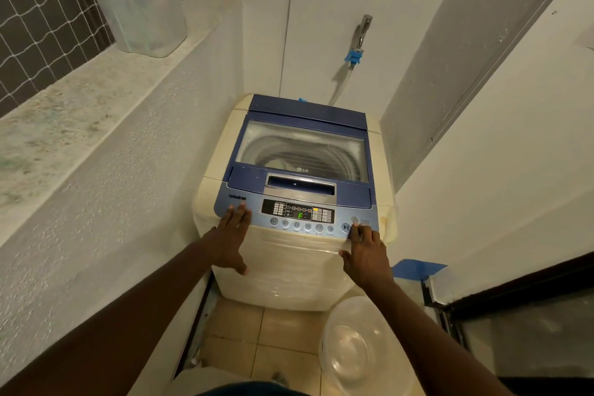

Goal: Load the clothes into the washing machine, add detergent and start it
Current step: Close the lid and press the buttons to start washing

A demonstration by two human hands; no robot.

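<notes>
A cream top-loading washing machine [283, 270] with a blue top stands ahead of me, its glass lid [302, 148] shut over the drum. The control panel [299, 217] is lit, with a green character on its display. My left hand [233, 235] lies flat on the panel's left end, fingers spread, holding nothing. My right hand [366, 254] is at the panel's right end, a fingertip touching the panel just below the round power button [355, 220]. No clothes show outside the machine.
A clear plastic basin [353, 347] sits on the tiled floor at the machine's right front. A translucent container [141, 10] stands on the ledge at upper left. A tap with a blue hose fitting [355, 55] is on the back wall. Walls close in on both sides.
</notes>
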